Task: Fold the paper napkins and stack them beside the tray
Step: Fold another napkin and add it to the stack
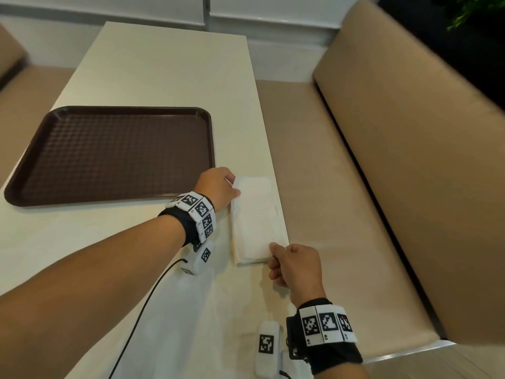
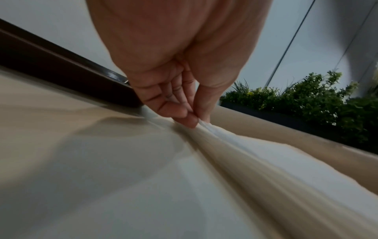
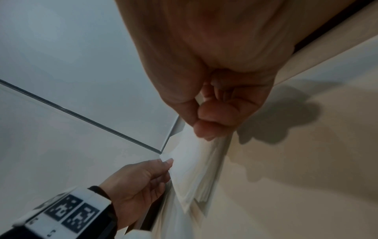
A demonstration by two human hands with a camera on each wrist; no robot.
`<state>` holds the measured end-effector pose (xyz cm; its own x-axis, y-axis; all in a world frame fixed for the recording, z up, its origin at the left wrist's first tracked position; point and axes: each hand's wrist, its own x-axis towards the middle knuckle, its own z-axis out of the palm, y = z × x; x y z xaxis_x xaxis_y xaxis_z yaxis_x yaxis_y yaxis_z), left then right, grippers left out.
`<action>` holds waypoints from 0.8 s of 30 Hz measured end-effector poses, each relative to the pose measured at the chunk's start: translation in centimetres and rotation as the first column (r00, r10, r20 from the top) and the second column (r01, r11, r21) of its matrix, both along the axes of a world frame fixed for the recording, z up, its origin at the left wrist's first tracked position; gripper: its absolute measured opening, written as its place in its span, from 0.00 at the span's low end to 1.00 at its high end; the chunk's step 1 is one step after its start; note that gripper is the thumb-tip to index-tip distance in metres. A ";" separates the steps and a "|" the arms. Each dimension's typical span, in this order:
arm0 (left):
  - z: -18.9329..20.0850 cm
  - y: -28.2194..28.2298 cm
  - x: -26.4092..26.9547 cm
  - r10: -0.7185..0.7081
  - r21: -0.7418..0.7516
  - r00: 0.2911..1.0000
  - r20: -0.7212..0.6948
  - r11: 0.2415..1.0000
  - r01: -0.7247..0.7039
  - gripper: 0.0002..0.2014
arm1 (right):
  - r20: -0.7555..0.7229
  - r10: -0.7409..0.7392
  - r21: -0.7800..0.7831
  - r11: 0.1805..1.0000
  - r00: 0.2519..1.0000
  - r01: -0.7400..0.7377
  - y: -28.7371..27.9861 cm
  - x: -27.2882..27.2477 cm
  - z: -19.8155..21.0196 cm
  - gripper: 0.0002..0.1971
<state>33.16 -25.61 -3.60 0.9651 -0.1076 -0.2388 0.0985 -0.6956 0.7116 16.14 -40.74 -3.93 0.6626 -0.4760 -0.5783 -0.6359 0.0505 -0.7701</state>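
Observation:
A folded white paper napkin (image 1: 255,220) lies on a stack of napkins at the table's right edge, just right of the brown tray (image 1: 114,154). My left hand (image 1: 221,187) pinches the napkin's far left corner between thumb and fingers; the left wrist view shows the pinch on the napkin (image 2: 206,127). My right hand (image 1: 289,265) pinches the near right corner, and in the right wrist view the thumb and forefinger close on the napkin (image 3: 192,161). A larger unfolded white napkin sheet (image 1: 207,310) is spread on the table under my forearms.
The cream table (image 1: 164,67) has an empty tray on its left half. A tan bench seat (image 1: 328,187) and backrest (image 1: 410,132) run along the right, close to the table edge. A black cable (image 1: 142,313) trails from my left wrist. Green plants (image 2: 306,100) stand beyond the bench.

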 end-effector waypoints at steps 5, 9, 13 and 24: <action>0.5 -0.2 -1.4 -0.133 0.181 0.975 0.179 0.978 0.101 0.25 | -0.003 -0.042 -0.093 0.995 0.999 0.041 -0.5 -0.4 0.6 0.16; 0.8 -0.3 -2.5 -0.457 0.371 0.836 0.303 0.865 0.339 0.24 | 0.136 0.224 -0.619 0.779 0.965 -0.094 0.0 -1.4 1.5 0.14; -0.6 -0.8 -2.4 -0.699 0.501 0.714 -0.050 0.600 0.623 0.30 | 0.016 0.602 -0.777 0.510 0.798 -0.369 1.7 -0.4 -0.1 0.21; 5.4 2.5 -4.0 -0.637 0.428 0.761 -0.123 0.658 0.620 0.34 | -0.191 0.619 -0.713 0.445 0.762 -0.541 2.2 0.5 0.4 0.19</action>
<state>29.15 -23.11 1.80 0.7137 -0.5896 -0.3782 -0.4924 -0.8063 0.3278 16.61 -38.56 -3.52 0.9684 -0.1760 -0.1767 -0.2371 -0.8692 -0.4338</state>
